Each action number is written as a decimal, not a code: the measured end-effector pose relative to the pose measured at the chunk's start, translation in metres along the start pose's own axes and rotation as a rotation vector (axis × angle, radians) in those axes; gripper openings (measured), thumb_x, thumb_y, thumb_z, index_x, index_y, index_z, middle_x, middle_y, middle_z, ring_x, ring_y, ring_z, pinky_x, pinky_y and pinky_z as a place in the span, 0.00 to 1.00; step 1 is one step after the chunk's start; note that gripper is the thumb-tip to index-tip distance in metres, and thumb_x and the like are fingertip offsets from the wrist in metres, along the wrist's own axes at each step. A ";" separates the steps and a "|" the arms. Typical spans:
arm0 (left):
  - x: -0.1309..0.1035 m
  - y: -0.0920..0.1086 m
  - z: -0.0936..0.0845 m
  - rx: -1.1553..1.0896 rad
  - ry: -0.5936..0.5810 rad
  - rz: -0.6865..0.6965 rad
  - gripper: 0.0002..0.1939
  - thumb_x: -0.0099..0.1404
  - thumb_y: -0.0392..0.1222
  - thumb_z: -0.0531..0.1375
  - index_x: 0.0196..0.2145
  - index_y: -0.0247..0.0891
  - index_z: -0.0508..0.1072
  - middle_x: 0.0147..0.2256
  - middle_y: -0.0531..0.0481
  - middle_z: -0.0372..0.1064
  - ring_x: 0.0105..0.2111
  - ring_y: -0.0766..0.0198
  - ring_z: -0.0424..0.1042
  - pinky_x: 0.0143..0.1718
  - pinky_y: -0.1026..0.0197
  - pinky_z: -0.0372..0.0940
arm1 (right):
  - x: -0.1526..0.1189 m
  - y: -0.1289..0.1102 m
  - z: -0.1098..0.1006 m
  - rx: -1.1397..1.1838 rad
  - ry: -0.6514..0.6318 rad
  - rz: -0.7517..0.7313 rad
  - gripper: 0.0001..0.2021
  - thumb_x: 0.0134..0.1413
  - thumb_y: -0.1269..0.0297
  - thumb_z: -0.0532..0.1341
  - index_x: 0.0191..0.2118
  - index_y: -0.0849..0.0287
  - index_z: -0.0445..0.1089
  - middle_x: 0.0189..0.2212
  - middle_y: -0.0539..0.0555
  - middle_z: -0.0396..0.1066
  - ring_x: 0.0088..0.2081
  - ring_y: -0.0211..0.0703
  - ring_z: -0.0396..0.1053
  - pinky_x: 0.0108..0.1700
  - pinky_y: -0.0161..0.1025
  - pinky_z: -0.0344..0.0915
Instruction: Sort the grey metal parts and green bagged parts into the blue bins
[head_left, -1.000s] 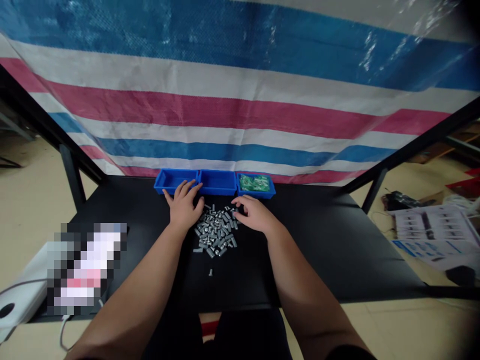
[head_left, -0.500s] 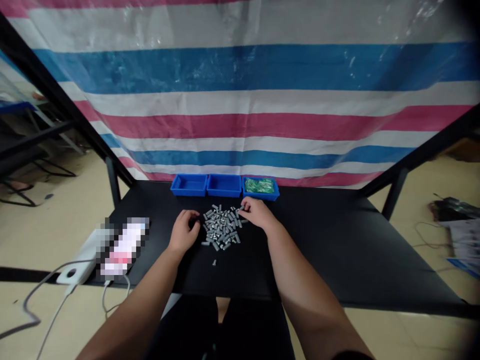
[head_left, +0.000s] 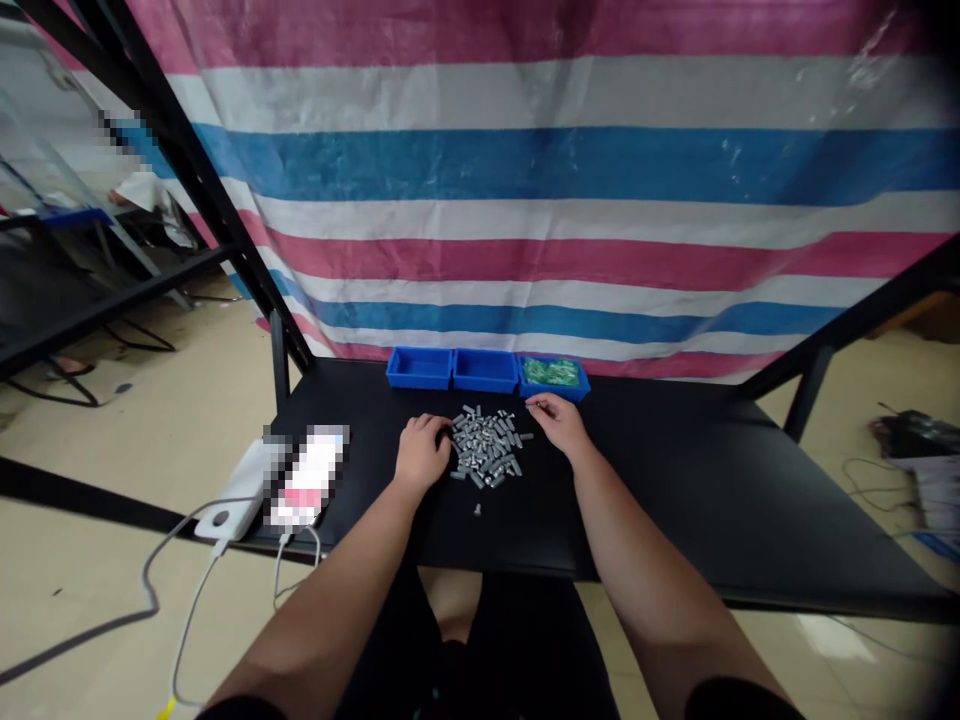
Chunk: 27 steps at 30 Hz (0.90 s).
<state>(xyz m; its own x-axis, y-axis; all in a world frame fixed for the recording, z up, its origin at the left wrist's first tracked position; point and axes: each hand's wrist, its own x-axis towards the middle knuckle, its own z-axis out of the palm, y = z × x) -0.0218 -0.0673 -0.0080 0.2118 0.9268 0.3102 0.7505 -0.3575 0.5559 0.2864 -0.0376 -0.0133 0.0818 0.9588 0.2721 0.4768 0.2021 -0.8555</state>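
Note:
A pile of small grey and silvery metal parts [head_left: 487, 448] lies on the black table [head_left: 675, 480]. My left hand [head_left: 424, 450] rests at the pile's left edge, its fingers curved and a little apart, with nothing visible in them. Just beyond the pile's upper right, my right hand [head_left: 559, 422] pinches a small part at its fingertips, too small to name. One loose silvery part [head_left: 477, 510] lies nearer the front edge. Behind the pile, a blue bin [head_left: 571, 393] holds green-and-clear packets.
Two more blue bins, left [head_left: 420, 382] and middle [head_left: 485, 384], stand beside it. A blurred-out phone [head_left: 307, 475] and a white power strip [head_left: 232, 505] with cables lie at the left. A striped sheet [head_left: 525, 220] hangs behind; a person sits far left.
The view has turned left, so the table things appear further right. My right hand has moved off the pile's upper right edge, fingertips pinched. My left hand stays by the pile's left edge.

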 end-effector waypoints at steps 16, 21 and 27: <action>-0.005 -0.001 -0.006 -0.068 -0.003 -0.033 0.17 0.63 0.32 0.57 0.47 0.46 0.76 0.55 0.49 0.76 0.60 0.54 0.68 0.64 0.41 0.51 | 0.073 -0.095 0.108 -0.199 -0.132 -0.095 0.07 0.54 0.63 0.65 0.39 0.55 0.76 0.30 0.49 0.76 0.30 0.39 0.71 0.37 0.37 0.67; -0.006 -0.003 -0.006 -0.054 -0.012 0.000 0.15 0.66 0.35 0.58 0.47 0.48 0.77 0.50 0.48 0.78 0.59 0.51 0.69 0.65 0.37 0.48 | 0.000 -0.046 0.028 -0.254 -0.056 -0.047 0.09 0.50 0.69 0.61 0.38 0.57 0.75 0.29 0.50 0.73 0.26 0.38 0.66 0.34 0.38 0.66; -0.006 -0.004 -0.003 -0.004 0.030 0.015 0.11 0.67 0.37 0.59 0.43 0.48 0.78 0.46 0.47 0.79 0.53 0.48 0.71 0.62 0.37 0.53 | -0.064 -0.008 -0.008 -0.337 -0.047 -0.267 0.17 0.53 0.69 0.62 0.49 0.54 0.77 0.46 0.56 0.74 0.47 0.48 0.72 0.51 0.47 0.69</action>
<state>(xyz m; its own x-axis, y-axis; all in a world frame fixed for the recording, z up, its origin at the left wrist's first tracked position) -0.0276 -0.0718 -0.0098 0.2040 0.9174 0.3417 0.7449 -0.3719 0.5539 0.2837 -0.1026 -0.0205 -0.1191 0.8913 0.4375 0.7360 0.3750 -0.5637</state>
